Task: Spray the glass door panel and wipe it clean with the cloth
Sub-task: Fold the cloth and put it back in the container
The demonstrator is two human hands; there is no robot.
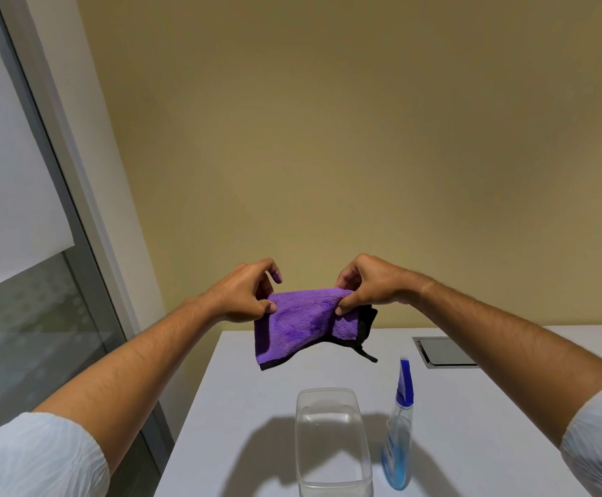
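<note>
Looks like an office, maybe a small meeting room. On the left runs a glass door panel point(37, 317) in a grey metal frame point(77, 224), frosted dot pattern low down, a white blind point(2, 166) covering the upper part. Plain beige wall point(328, 138) straight ahead. Near us, a white desk point(256, 407), and set flush into its far right side, a metal cable hatch point(444, 352).

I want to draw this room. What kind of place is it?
Probably an office or meeting room: a white table with a metal hatch set into it, and a glass door with a grey frame beside plain walls.
</note>
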